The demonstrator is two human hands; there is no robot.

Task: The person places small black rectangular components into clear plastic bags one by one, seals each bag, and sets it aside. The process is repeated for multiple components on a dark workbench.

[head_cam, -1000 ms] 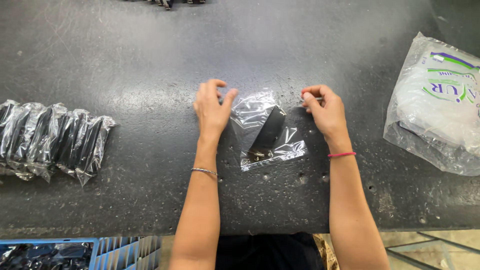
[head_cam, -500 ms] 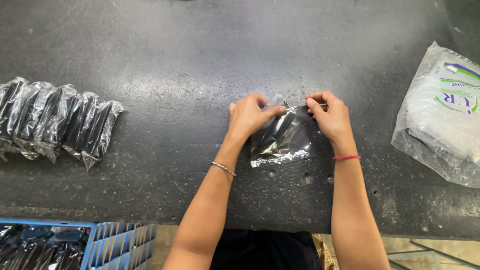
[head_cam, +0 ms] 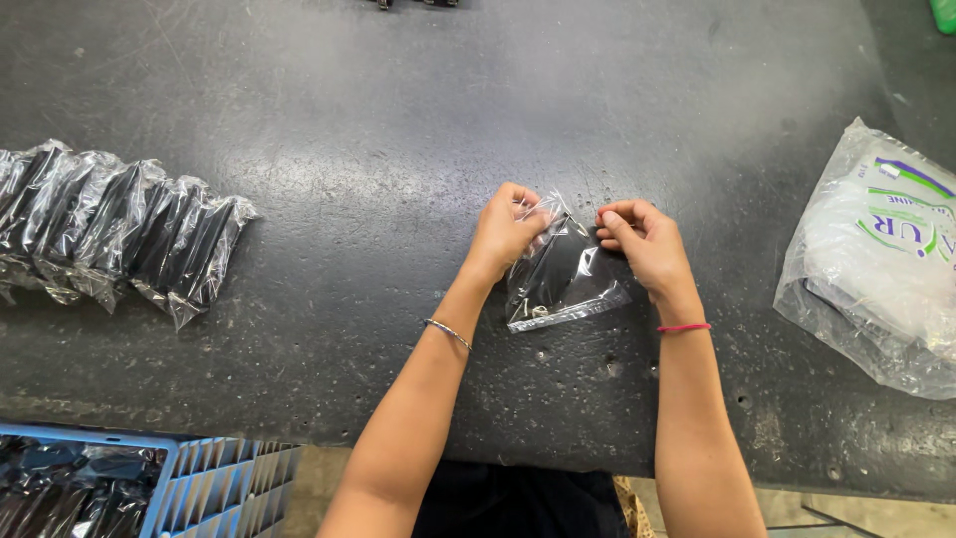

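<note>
A small clear plastic bag with a black part and some small screws inside lies on the dark worktable. My left hand pinches the bag's top left corner. My right hand pinches its top right corner. Both hands hold the bag's upper edge between fingertips, with the bag's bottom resting on the table. A metal bangle is on my left wrist and a red band on my right.
A row of several filled clear bags with black parts lies at the left. A large white plastic sack sits at the right edge. A blue crate with more bagged parts stands below the table's front edge.
My left hand moved right from beside the bag onto its top corner. Both hands now pinch the bag's upper edge, and the bag sits more upright than before.
</note>
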